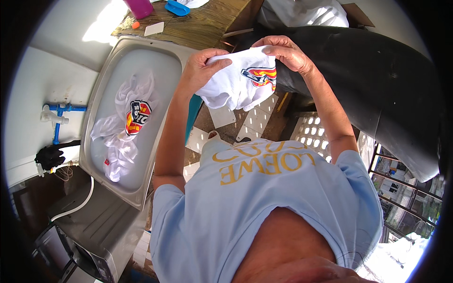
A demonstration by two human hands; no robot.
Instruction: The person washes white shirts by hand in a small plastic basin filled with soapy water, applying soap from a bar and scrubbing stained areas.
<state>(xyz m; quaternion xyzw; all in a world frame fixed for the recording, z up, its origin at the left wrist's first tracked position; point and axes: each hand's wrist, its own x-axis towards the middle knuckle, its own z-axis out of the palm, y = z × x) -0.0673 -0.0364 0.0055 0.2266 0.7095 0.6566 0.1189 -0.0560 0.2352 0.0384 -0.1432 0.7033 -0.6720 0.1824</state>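
A white garment (229, 85) with a red, yellow and black print hangs bunched in front of me, stretched between both hands. My left hand (200, 70) pinches its upper left edge between thumb and fingers. At the upper right edge, my right hand (289, 53) is closed on the cloth the same way. Its lower folds dangle free. To the left, a second white garment (125, 101) with a similar print lies crumpled in cloudy water inside a metal sink (86, 141).
Behind the sink is a wooden counter (203, 23) with a pink container (138, 7), a blue plastic scoop-like item (177, 8) and a flat white piece (154, 29). A large black sheet (349, 61) covers something at right. Blue pipes (57, 132) run along the left wall.
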